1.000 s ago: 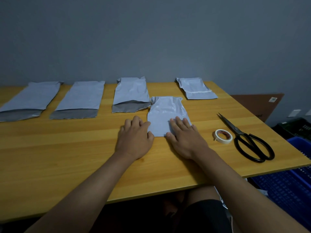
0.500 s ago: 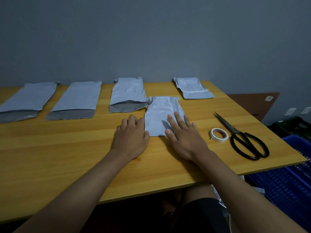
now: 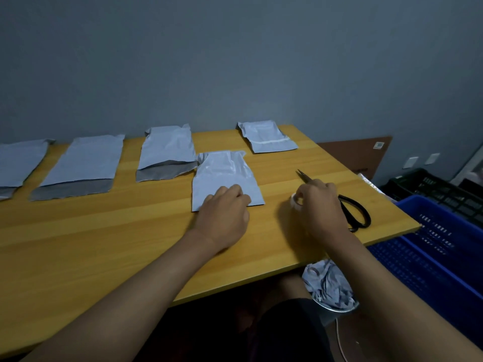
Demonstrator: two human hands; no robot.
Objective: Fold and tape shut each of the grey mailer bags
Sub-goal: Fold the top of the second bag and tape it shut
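Left hand [image 3: 224, 212] presses glossy folded mailer [image 3: 226, 176]; right hand [image 3: 320, 205] grips tape ring [image 3: 295, 201] (white).

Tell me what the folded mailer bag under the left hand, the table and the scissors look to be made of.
Folded mailer bag: thin plastic film, probably poly; slightly glossy, with soft creases and sheen.
Table: wood or wood-look laminate; yellow-orange lengthwise grain bands and a smooth, low-sheen top. Which one is unclear.
Scissors: likely metal; dark pointed blades and black loop handles, perhaps painted or coated.

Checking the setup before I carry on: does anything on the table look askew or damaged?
Nothing is damaged or spilled. The only oddity: the folded mailer under the left hand overlaps the corner of the unfolded mailer beside it.
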